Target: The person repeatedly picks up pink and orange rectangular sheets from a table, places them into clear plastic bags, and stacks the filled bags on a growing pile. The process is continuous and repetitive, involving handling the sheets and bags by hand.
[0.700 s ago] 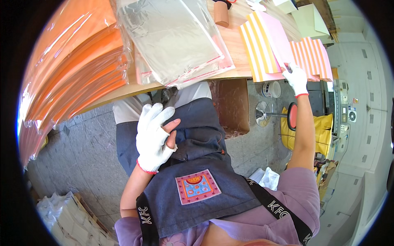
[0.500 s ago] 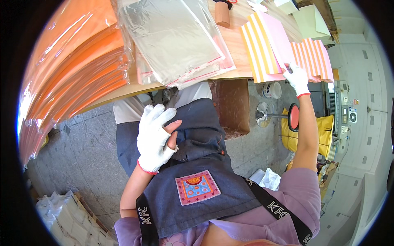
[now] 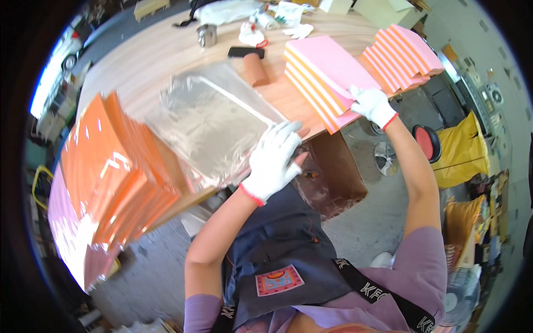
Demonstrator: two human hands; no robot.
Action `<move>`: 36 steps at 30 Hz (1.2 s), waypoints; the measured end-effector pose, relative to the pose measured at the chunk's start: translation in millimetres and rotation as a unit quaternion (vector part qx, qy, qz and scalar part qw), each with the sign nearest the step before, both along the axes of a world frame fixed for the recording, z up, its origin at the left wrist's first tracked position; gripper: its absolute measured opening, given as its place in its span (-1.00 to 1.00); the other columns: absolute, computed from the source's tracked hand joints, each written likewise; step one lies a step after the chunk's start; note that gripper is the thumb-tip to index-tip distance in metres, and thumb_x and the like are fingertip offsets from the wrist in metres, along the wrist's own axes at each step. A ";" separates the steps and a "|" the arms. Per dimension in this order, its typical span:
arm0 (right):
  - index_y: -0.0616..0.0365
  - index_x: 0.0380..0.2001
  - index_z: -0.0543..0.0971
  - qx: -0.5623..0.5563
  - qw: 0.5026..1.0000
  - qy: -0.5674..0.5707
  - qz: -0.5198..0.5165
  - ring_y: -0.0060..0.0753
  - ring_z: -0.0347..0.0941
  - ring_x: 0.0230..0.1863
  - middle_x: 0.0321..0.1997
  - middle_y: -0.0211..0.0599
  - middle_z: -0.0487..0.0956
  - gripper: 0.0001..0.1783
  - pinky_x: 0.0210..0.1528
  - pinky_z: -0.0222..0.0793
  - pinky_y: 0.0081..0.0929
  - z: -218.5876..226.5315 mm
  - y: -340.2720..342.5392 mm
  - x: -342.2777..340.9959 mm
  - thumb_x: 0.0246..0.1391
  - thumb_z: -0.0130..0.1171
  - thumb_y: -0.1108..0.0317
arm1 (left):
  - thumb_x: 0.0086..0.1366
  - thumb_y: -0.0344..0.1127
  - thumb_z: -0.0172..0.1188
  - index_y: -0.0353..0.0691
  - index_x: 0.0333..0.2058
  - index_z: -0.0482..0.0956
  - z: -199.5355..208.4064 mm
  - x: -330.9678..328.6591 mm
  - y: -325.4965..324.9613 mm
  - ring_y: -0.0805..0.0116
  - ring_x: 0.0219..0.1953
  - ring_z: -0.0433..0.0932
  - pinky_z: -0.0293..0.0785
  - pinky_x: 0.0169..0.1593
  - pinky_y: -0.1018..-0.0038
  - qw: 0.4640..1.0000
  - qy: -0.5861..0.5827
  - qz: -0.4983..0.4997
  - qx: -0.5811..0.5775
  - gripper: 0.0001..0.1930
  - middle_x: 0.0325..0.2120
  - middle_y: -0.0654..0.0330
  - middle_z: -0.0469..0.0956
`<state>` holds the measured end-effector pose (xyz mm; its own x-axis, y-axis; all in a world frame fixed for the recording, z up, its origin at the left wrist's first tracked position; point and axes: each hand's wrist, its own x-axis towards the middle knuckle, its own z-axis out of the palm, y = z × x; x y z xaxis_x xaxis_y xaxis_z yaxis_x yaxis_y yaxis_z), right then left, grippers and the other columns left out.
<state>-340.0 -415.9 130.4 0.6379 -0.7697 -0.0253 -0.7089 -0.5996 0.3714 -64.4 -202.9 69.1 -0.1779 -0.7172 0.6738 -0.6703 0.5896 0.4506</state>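
My right hand (image 3: 373, 105), in a white glove with a red cuff, has its fingers closed on the near edge of some pink paper sheets (image 3: 340, 87). That edge is lifted a little from the near stack of pink and orange paper (image 3: 319, 55). My left hand (image 3: 273, 161), gloved alike with thumb and a fingertip bare, is held over the near right corner of the clear plastic bags (image 3: 216, 133). Its fingers are stretched and the thumb stands apart; nothing shows in it. Whether it touches the bags I cannot tell.
Orange packs in glossy plastic (image 3: 102, 166) are piled at the left. A second paper stack (image 3: 413, 47) stands at the right. Behind are a brown cylinder (image 3: 255, 69), a black flat object (image 3: 246, 52) and a metal cup (image 3: 207, 35). A cardboard box (image 3: 338, 172) sits below the table edge.
My left hand has risen from before my apron to the bags, moving right and away from me. My right hand stays at the paper edge. The whole view has shifted, showing more table.
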 end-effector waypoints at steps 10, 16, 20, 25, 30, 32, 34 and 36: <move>0.08 -0.26 0.39 -0.045 0.996 -0.052 0.063 -0.15 0.60 -0.50 -0.56 -0.26 0.61 -0.67 -0.44 0.50 -0.18 -8.1 -4.3 -21.3 0.01 0.15 0.12 | 0.04 -0.26 0.31 -0.11 0.04 0.42 6.6 -102.8 -193.0 0.05 0.29 0.28 0.14 0.36 0.10 0.986 -0.163 0.024 -0.022 -0.46 0.19 0.08 0.35; 0.00 -0.14 0.49 0.008 0.987 -0.135 0.083 -0.28 0.56 -0.14 -0.24 -0.34 0.61 -0.52 -0.10 0.47 -0.28 -8.2 -15.3 -35.1 -0.15 0.31 0.08 | 0.02 -0.38 0.26 -0.09 -0.13 0.52 -6.9 -87.6 -229.0 0.09 0.13 0.48 0.44 0.17 0.26 0.975 -0.206 -0.047 -0.069 -0.63 0.03 0.20 0.54; 0.00 -0.10 0.56 0.033 0.950 -0.285 0.121 -0.28 0.39 0.11 0.05 -0.45 0.52 -0.46 0.17 0.32 -0.32 -31.5 -27.9 -67.6 -0.27 0.36 0.18 | 0.04 -0.35 0.28 -0.07 -0.13 0.52 -10.3 -92.9 -230.6 0.05 0.12 0.49 0.49 0.12 0.25 0.973 -0.218 -0.034 -0.061 -0.64 0.05 0.19 0.53; 0.03 -0.09 0.57 0.049 0.939 -0.312 0.139 -0.28 0.39 0.11 0.05 -0.42 0.52 -0.49 0.18 0.31 -0.32 -49.7 -51.0 -69.6 -0.25 0.30 0.27 | 0.08 -0.32 0.28 -0.11 -0.10 0.54 -5.9 -94.2 -229.1 0.05 0.06 0.54 0.50 0.14 0.20 0.973 -0.217 -0.038 -0.065 -0.64 0.03 0.13 0.54; 0.07 -0.13 0.58 0.065 0.924 -0.339 0.162 -0.28 0.44 0.04 0.00 -0.42 0.54 -0.53 0.14 0.35 -0.32 -52.3 -55.8 -71.6 -0.23 0.31 0.26 | 0.08 -0.33 0.27 -0.12 -0.11 0.54 -5.6 -93.5 -228.5 0.05 0.04 0.55 0.51 0.12 0.20 0.972 -0.215 -0.045 -0.080 -0.66 0.01 0.13 0.55; 0.08 -0.14 0.58 0.059 0.923 -0.338 0.174 -0.28 0.45 0.02 0.00 -0.41 0.55 -0.52 0.11 0.37 -0.31 -51.3 -55.3 -73.4 -0.24 0.32 0.25 | 0.09 -0.34 0.25 -0.12 -0.11 0.54 -5.4 -94.8 -229.9 0.04 0.04 0.55 0.51 0.12 0.20 0.972 -0.214 -0.049 -0.083 -0.66 0.02 0.12 0.55; 0.07 -0.13 0.58 0.043 0.922 -0.335 0.188 -0.26 0.47 0.00 0.00 -0.40 0.55 -0.51 0.08 0.39 -0.30 -47.3 -53.3 -71.8 -0.25 0.33 0.23 | 0.09 -0.36 0.23 -0.13 -0.10 0.54 -3.9 -94.8 -229.7 0.03 0.04 0.54 0.50 0.13 0.20 0.973 -0.214 -0.045 -0.079 -0.66 0.02 0.11 0.55; 0.04 -0.09 0.58 -0.029 0.914 -0.339 0.220 -0.21 0.47 0.01 0.00 -0.37 0.57 -0.48 0.04 0.42 -0.28 -48.1 -44.3 -71.3 -0.25 0.35 0.25 | 0.09 -0.37 0.22 -0.14 -0.10 0.54 -2.3 -94.4 -228.9 0.04 0.04 0.54 0.49 0.14 0.19 0.973 -0.215 -0.035 -0.069 -0.66 0.02 0.11 0.55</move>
